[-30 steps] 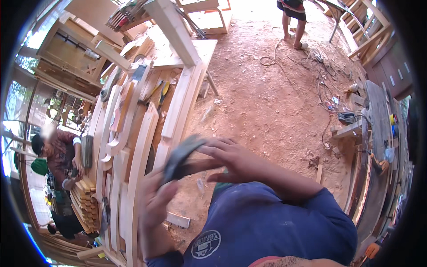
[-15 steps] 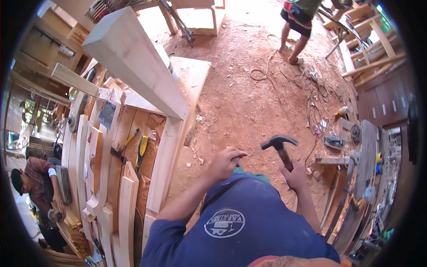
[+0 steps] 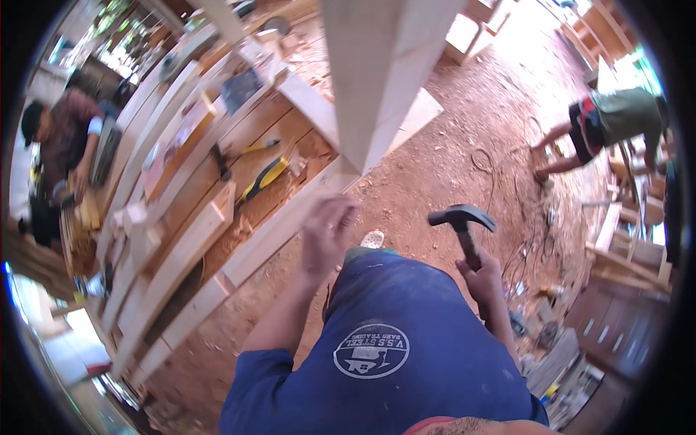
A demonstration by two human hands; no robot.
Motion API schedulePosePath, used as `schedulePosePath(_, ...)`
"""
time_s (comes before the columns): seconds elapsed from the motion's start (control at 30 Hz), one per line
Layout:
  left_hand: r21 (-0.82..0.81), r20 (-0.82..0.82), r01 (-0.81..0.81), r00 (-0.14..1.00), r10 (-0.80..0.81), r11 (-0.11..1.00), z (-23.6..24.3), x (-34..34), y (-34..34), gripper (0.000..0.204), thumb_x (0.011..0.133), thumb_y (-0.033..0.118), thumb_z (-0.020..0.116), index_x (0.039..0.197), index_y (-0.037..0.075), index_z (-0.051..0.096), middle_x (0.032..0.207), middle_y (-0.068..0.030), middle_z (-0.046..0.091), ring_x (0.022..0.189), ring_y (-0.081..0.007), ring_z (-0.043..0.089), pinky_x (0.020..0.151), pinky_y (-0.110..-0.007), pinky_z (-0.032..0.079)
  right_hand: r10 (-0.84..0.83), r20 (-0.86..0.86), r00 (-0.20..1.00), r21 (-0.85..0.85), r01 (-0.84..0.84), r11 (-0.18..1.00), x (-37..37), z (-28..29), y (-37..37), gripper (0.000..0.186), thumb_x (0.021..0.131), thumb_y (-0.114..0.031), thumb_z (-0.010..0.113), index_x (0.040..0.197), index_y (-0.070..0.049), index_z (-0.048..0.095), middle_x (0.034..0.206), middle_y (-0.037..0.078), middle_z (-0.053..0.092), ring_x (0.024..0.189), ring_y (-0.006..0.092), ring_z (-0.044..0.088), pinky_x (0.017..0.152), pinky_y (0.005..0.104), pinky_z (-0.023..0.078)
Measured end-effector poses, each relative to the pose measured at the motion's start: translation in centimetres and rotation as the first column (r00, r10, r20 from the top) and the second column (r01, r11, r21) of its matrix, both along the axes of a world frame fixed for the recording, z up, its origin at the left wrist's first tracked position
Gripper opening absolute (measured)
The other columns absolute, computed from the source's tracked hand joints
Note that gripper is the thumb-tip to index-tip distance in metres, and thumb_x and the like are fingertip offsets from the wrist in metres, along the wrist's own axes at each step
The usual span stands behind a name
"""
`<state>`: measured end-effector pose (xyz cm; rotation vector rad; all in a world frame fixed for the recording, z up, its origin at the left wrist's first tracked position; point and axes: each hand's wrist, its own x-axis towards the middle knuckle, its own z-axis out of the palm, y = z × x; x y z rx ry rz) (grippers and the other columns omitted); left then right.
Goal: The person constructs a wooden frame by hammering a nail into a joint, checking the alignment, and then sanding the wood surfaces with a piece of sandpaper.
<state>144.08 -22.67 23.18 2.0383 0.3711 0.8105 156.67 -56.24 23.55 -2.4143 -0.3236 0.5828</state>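
Note:
A claw hammer (image 3: 462, 217) with a dark head is gripped by its handle in my right hand (image 3: 484, 279), held in front of my body with the head up. My left hand (image 3: 330, 228) is raised beside the near edge of the wooden bench frame (image 3: 283, 225). Motion smears its fingers, and whether anything small is in them is not visible. Just beyond that hand, a thick squared wooden post (image 3: 370, 80) rises from the frame's corner. On the bench lie a yellow-and-black handled tool (image 3: 267, 178) and a dark-headed tool (image 3: 221, 161).
Long timber pieces (image 3: 185, 235) cover the bench at left, where a co-worker (image 3: 69, 138) bends over wood. Another person (image 3: 616, 123) stoops at the far right. Cords (image 3: 493, 163) lie on the shaving-strewn floor. A brown drawer cabinet (image 3: 616, 319) stands at right.
My view has swung left, bringing the bench and post toward the middle. My left hand has lifted closer to the frame's edge. The hammer stays in my right hand. The far person now bends over.

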Motion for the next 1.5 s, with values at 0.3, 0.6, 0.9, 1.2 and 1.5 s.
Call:
schedulePosePath(0.3, -0.309, 0.111, -0.227, 0.956, 0.272, 0.923, -0.4, -2.1, 4.9, 0.010, 0.099, 0.007, 0.070, 0.107, 0.001, 0.071, 0.101, -0.0061, 0.075, 0.094, -0.0104, 0.070, 0.087, -0.026, 0.055, 0.539, -0.149, 0.829, 0.159, -0.518, 0.840, 1.3, 4.4, 9.2, 0.031, 0.090, -0.025, 0.079, 0.097, 0.000, 0.062, 0.067, 0.017, 0.060, 0.060, 0.0313, 0.058, 0.060, 0.0450, 0.045)
schedulePosePath(0.6, -0.222, 0.070, -0.206, 0.971, 0.227, 0.953, -1.4, 0.7, 5.1, 0.008, 0.097, 0.005, 0.071, 0.103, 0.001, 0.071, 0.087, -0.0079, 0.075, 0.083, -0.0086, 0.070, 0.075, -0.026, 0.055, 0.590, 0.135, 0.796, 0.327, -0.598, 0.732, 1.0, 11.2, 14.1, 0.048, 0.095, -0.021, 0.076, 0.133, -0.002, 0.055, 0.093, 0.016, 0.067, 0.081, 0.0302, 0.067, 0.074, 0.0395, 0.052)
schedulePosePath(0.9, -0.195, 0.115, -0.192, 0.969, 0.217, 0.962, -2.6, 1.1, 5.1, 0.008, 0.095, 0.004, 0.072, 0.103, 0.002, 0.073, 0.082, -0.0116, 0.075, 0.077, -0.0096, 0.071, 0.068, -0.027, 0.055, 0.575, 0.495, 0.651, 0.234, -0.737, 0.634, 0.9, 12.9, 17.1, 0.068, 0.093, -0.015, 0.074, 0.154, -0.006, 0.043, 0.103, 0.026, 0.071, 0.092, 0.0412, 0.072, 0.079, 0.0453, 0.055)
schedulePosePath(1.2, -0.177, 0.057, -0.175, 0.980, 0.188, 0.969, -3.0, 0.4, 5.4, 0.012, 0.095, 0.001, 0.070, 0.106, 0.000, 0.075, 0.089, -0.0132, 0.077, 0.081, -0.0120, 0.072, 0.073, -0.028, 0.056, 0.595, 0.529, 0.605, 0.138, -0.753, 0.643, 0.8, 14.6, 19.6, 0.066, 0.094, -0.010, 0.071, 0.154, -0.011, 0.046, 0.105, 0.026, 0.070, 0.089, 0.0419, 0.071, 0.077, 0.0459, 0.056)
schedulePosePath(1.5, -0.285, -0.091, -0.167, 0.985, 0.147, 0.944, -1.8, 0.7, 5.6, 0.013, 0.095, 0.000, 0.068, 0.106, 0.000, 0.075, 0.091, -0.0152, 0.077, 0.084, -0.0143, 0.074, 0.075, -0.029, 0.056, 0.711, 0.366, 0.600, -0.111, -0.731, 0.674, 1.3, 12.5, 19.5, 0.060, 0.099, -0.019, 0.062, 0.156, -0.015, 0.042, 0.099, 0.021, 0.072, 0.086, 0.0433, 0.070, 0.075, 0.0547, 0.054)
